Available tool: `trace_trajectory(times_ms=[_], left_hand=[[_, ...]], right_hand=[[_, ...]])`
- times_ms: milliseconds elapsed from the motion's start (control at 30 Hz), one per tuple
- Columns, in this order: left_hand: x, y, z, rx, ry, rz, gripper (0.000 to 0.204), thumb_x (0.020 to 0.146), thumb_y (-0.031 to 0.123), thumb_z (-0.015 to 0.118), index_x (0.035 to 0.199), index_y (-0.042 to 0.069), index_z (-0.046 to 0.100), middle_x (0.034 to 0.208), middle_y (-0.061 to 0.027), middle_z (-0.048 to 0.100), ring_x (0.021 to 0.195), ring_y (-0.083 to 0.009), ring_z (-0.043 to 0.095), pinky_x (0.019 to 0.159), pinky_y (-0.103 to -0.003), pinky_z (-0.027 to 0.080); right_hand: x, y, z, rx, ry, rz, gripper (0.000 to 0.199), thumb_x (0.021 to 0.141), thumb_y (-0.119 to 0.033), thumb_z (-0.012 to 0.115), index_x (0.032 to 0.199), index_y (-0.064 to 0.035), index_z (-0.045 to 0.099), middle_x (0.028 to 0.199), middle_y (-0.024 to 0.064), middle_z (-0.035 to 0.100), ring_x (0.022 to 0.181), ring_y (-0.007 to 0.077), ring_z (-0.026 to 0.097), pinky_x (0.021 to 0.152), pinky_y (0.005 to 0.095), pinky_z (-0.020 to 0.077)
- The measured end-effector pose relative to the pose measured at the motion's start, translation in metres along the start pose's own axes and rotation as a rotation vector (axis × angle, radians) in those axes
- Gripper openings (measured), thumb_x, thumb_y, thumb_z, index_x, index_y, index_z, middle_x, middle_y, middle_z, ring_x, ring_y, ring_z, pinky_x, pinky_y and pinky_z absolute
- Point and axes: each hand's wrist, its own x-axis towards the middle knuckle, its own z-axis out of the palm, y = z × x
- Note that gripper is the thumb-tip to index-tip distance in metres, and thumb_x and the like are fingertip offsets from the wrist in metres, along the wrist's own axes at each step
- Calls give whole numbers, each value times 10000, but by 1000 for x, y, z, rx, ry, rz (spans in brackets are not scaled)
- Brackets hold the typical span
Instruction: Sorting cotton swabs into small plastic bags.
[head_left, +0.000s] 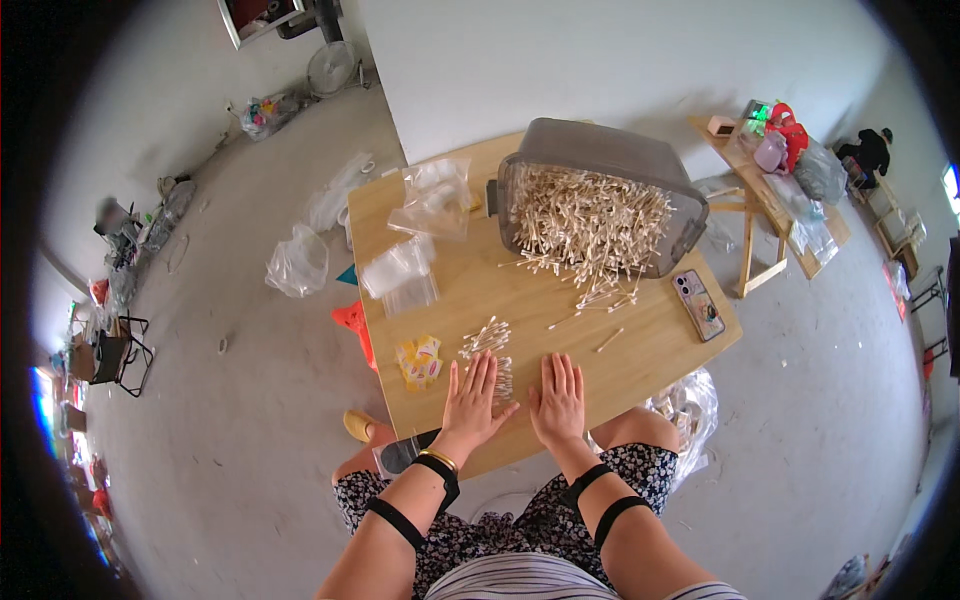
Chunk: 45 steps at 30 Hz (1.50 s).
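Note:
My left hand point(472, 400) lies flat, fingers spread, on the wooden table point(660, 345), partly over a small clear bag of cotton swabs point(503, 378). Beside it my right hand point(558, 398) also rests palm down on the tabletop, holding nothing. A loose bunch of cotton swabs point(486, 336) lies just beyond my left fingers. Farther back a grey plastic bin point(600, 195) lies tipped on its side, with many swabs spilling out of it point(600, 285) onto the table.
Clear empty bags point(400, 275) and a larger crumpled bag point(436, 198) sit at the table's left. A yellow packet point(421, 361) lies near the left edge, a phone point(699, 304) at the right. Another table with clutter point(785, 165) stands at the right rear; plastic bags litter the floor.

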Motion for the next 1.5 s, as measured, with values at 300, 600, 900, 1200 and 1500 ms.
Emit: trace_trajectory(times_ms=[300,600,900,1200,1500], left_hand=[[22,-23,-6,14,-39,21,927,962,680,345,1581,19,145,1665,-100,147,1546,-214,78,1232,-551,-4],[2,-8,11,8,-10,106,911,969,569,473,1568,-26,130,1647,-195,145,1540,-303,104,1234,-528,17],[39,2,17,-25,42,-47,934,963,593,454,1557,-54,137,1637,-226,150,1534,-333,107,1241,-506,29],[48,5,13,-21,25,-144,965,960,656,376,1552,-71,145,1634,-244,141,1539,-336,78,1242,-490,17],[46,-12,14,-9,3,-39,993,952,667,393,1555,-71,113,1642,-242,103,1541,-331,59,1238,-511,17]], right_hand=[[-1,-5,-4,-16,-13,2,610,975,-324,490,1481,1,389,1550,155,361,1482,297,267,1231,461,182],[-2,-2,-1,-18,-9,7,592,980,-324,474,1480,-13,411,1553,142,370,1486,284,267,1233,462,181],[-3,-1,-1,9,-3,20,628,946,-320,529,1481,-19,402,1555,149,363,1484,291,265,1235,457,176],[-3,-4,0,17,11,23,602,961,-329,505,1469,-16,419,1544,150,379,1482,289,272,1235,454,175],[-2,-6,-5,45,-2,27,621,974,-355,487,1482,-7,400,1555,146,360,1488,286,255,1236,452,167]])
